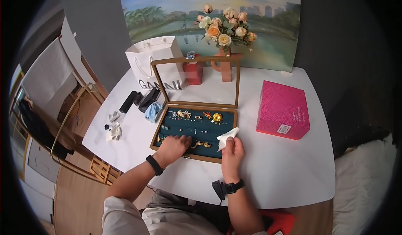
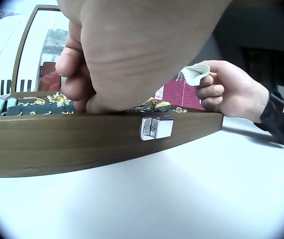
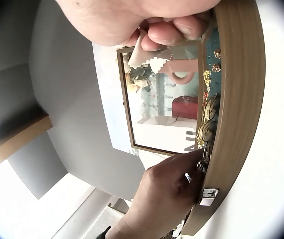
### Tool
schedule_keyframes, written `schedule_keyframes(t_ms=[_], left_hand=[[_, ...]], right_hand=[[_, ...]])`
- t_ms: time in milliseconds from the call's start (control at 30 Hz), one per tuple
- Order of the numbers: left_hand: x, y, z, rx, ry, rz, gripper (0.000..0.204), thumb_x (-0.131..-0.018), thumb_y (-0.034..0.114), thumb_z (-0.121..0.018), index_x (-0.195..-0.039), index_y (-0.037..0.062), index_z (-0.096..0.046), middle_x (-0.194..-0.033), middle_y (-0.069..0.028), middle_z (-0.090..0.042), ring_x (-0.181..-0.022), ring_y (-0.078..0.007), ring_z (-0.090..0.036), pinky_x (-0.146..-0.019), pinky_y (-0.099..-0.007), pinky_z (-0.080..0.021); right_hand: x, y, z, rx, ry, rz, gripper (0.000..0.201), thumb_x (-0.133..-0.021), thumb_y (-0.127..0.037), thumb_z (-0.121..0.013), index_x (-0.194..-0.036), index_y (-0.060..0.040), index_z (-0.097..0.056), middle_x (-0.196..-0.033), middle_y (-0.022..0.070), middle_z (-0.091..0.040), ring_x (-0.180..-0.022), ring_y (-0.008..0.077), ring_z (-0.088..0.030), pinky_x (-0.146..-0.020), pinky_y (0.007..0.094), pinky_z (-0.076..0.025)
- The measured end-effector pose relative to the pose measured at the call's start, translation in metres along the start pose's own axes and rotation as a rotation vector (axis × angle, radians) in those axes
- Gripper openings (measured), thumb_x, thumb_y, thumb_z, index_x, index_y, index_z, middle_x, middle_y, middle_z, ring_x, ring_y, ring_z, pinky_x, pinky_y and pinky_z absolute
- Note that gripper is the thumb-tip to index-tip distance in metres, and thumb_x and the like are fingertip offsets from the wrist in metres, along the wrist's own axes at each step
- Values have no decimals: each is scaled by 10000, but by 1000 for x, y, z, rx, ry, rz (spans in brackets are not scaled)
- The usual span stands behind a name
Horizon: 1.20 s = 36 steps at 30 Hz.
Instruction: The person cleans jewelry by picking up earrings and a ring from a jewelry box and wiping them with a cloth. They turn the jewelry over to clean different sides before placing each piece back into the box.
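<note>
A wooden jewellery box [image 1: 229, 154] with a dark green lining lies on the table, its glass lid [image 1: 201, 82] raised. Gold earrings, brooches and other small pieces sit in rows inside. My left hand [image 1: 172, 148] reaches over the front edge into the lower row, fingers bent down among the pieces; I cannot tell whether they pinch one. Beside them are gold hoop earrings [image 1: 194, 144]. At the box's front right corner, my right hand [image 1: 233, 157] pinches a small white cloth [image 1: 227, 138] between thumb and fingers. A metal clasp [image 2: 156, 128] shows on the front wall.
A pink box [image 1: 282, 109] stands on the right. Left of the jewellery box are dark cases [image 1: 131, 102], a light blue cloth [image 1: 153, 111] and crumpled white scraps [image 1: 113, 132]. Behind are a white paper bag [image 1: 155, 57], a red box [image 1: 193, 73] and a flower vase [image 1: 226, 69].
</note>
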State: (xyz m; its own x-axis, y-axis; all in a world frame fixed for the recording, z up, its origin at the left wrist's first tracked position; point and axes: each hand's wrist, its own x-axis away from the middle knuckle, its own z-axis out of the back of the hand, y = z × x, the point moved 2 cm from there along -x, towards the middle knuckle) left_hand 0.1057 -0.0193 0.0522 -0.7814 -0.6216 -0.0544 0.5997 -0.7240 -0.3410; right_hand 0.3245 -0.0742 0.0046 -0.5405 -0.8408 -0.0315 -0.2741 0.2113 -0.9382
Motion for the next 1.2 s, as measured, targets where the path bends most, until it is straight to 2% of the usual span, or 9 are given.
schedule_keyframes(t_ms=[100,200,400,600,700,800,1000,1100,1200], left_hand=[[1,-4,-3,17,0,-5,381,-894,98,-594,-1265,27,-643,-963,-86,-640,-847,-238,-688,-710,-348,-558],[-2,-5,-5,23,14,-13,373,-895,97,-591,-1258,37,-648,-951,-83,-645,-862,-243,-691,-720,-352,-560],[1,-6,0,38,39,-17,348,-890,98,-596,-1229,57,-666,-927,-75,-648,-863,-240,-693,-719,-355,-559],[12,-8,0,94,77,10,373,-896,99,-596,-1261,73,-670,-920,-79,-646,-821,-262,-693,-700,-376,-559],[18,-9,-4,165,105,77,405,-892,100,-626,-1293,109,-676,-904,-79,-643,-789,-284,-690,-686,-390,-560],[26,-10,0,290,120,135,366,-890,119,-672,-1252,140,-715,-898,-80,-646,-766,-297,-691,-668,-405,-563],[34,-17,9,500,206,195,258,-880,171,-736,-1133,130,-765,-909,-81,-654,-781,-307,-702,-672,-424,-575],[27,-19,7,572,233,207,280,-860,178,-761,-1133,121,-754,-954,-78,-651,-828,-312,-705,-701,-416,-580],[15,-18,8,568,192,206,298,-847,186,-778,-1135,117,-742,-1021,-72,-643,-881,-311,-704,-743,-410,-581]], right_hand=[[-1,3,0,5,14,20,224,-1070,-189,-583,-943,-9,-625,-721,-40,-570,-625,33,-480,-558,233,-392],[-1,5,1,12,-2,-3,243,-1080,-214,-552,-973,-18,-650,-780,-24,-619,-633,27,-485,-559,211,-386],[-1,9,1,62,-17,55,241,-1079,-213,-554,-960,-22,-639,-758,-26,-609,-610,25,-478,-534,210,-375],[2,11,2,73,-20,11,226,-1061,-190,-584,-958,5,-634,-760,-19,-602,-629,47,-499,-563,233,-403],[-1,16,1,94,-10,70,235,-1075,-225,-564,-956,-37,-640,-712,-26,-583,-557,17,-452,-460,204,-321],[4,6,-1,87,-23,-3,220,-1058,-183,-581,-959,6,-635,-781,-7,-626,-635,51,-512,-561,238,-414],[3,10,-1,187,-19,60,212,-1052,-175,-590,-943,2,-632,-776,-4,-620,-638,51,-511,-558,243,-419],[5,12,-3,205,-16,103,230,-1063,-194,-571,-944,-14,-650,-738,-18,-601,-602,29,-471,-526,214,-362],[11,2,-7,214,-35,90,217,-1052,-176,-596,-922,-4,-617,-739,-19,-582,-627,51,-495,-562,244,-415]])
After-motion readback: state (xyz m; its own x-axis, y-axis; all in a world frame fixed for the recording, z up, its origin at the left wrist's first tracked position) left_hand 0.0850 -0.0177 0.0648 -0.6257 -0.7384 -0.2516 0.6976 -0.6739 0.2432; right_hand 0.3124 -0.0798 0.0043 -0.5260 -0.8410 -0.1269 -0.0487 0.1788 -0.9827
